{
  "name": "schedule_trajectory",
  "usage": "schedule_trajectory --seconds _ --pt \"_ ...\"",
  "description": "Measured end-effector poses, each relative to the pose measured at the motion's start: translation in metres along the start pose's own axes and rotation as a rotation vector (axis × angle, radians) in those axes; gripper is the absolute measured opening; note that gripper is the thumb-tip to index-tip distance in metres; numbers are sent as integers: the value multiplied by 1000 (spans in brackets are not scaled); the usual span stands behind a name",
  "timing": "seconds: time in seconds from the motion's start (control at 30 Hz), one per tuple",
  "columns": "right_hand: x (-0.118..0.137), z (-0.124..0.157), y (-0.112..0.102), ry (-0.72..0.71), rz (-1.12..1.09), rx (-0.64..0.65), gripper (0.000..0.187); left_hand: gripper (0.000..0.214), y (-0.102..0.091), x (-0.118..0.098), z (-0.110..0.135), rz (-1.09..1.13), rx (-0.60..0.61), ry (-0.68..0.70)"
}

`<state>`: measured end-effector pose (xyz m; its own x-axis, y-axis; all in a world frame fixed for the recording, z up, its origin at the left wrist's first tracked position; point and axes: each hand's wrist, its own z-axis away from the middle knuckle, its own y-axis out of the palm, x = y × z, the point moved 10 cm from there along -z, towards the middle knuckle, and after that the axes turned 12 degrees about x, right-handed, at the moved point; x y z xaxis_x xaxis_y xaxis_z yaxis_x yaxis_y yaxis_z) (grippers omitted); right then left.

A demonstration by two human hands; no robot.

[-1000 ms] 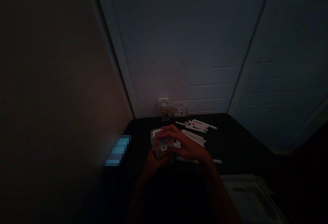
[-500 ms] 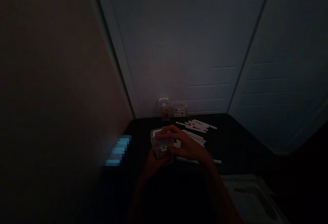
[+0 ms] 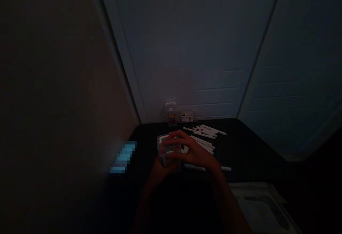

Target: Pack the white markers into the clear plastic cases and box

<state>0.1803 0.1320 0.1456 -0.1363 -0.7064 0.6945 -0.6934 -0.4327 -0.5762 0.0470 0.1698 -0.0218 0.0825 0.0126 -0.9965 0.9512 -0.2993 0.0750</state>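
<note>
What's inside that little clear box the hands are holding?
The clear box shows blurry reddish and pale bits through its wall, maybe marker ends. The right hand covers its top and the left hand its bottom, so the rest is hidden.

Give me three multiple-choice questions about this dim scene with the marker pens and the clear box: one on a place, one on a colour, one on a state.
1. Where do the loose marker pens lie?
A. On the dark table top, right of the clear box
B. Inside the grey tray
C. On the floor by the wall

2. What colour are the barrels of the loose pens?
A. Black
B. White
C. Yellow

3. What are the hands doing?
A. Both hang clear of everything
B. Both are on the clear box
C. Each holds a pen up high

Answers:
1 A: the pens are spread on the dark table, right of the clear box.
2 B: the barrels look white, some with red marks.
3 B: the left hand grips the box from below and the right hand reaches over its top.
</note>
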Motion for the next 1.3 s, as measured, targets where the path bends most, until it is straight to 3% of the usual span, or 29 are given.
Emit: schedule_trajectory --seconds 0.23,0.43,1.3 --pt "0 1 0 -13 30 -1 44 77 -8 2 2 47 -78 -10" --pt "0 0 -1 -17 29 -21 41 74 -1 1 2 72 -24 -20" --pt "-2 0 -3 -69 123 -61 40 67 -2 2 0 -31 -20 -10"
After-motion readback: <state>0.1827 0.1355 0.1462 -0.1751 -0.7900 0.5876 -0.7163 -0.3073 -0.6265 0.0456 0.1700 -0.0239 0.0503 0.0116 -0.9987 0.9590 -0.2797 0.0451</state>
